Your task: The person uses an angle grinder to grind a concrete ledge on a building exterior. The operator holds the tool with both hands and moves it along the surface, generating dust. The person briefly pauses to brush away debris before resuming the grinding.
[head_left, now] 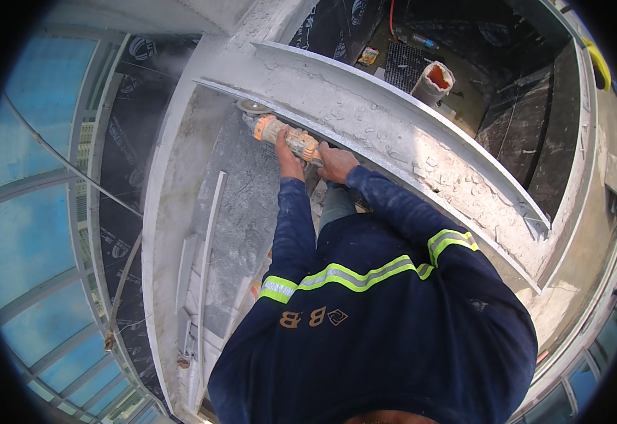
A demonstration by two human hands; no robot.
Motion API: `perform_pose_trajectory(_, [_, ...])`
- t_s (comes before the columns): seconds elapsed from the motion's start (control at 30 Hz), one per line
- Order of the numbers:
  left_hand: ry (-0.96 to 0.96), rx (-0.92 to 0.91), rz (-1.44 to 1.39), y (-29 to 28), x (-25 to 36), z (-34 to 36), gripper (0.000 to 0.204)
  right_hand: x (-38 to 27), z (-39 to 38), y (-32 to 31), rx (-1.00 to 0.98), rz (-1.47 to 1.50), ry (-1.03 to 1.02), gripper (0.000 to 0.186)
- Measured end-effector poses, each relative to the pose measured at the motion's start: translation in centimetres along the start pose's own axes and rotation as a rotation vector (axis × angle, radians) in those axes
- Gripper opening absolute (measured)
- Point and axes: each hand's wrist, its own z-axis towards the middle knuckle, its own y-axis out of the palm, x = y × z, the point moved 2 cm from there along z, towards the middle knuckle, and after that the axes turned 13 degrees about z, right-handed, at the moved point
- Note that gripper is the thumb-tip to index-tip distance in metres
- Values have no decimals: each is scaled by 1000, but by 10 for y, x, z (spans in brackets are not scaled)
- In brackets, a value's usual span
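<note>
An orange, dust-covered angle grinder [271,130] lies in both my hands. My left hand [288,157] is wrapped around the middle of its body. Further back, my right hand [337,164] closes around the rear end. The round grinding disc [253,106] at the front end is close to the metal edge strip [291,116] along the near side of a dusty concrete ledge [372,116]. Whether the disc touches the strip or the concrete, I cannot tell. A second metal strip [393,83] runs along the ledge's far side.
Beyond the ledge is a dark-lined pit with a pipe stub [435,79] and a bottle [425,42]. Long pale strips [211,233] lie on the grey floor [241,212] at left. A cable [75,166] crosses before the blue glass panels [29,226].
</note>
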Motion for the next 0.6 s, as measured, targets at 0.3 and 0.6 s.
perform_pose_trajectory(0.3, [-3,6,-23,6,-3,-32,34,6,-23,2,-10,19,-13,53])
perform_pose_trajectory(0.6, [12,6,-62,10,-2,-28,31,5,-17,0,-10,5,-12,54])
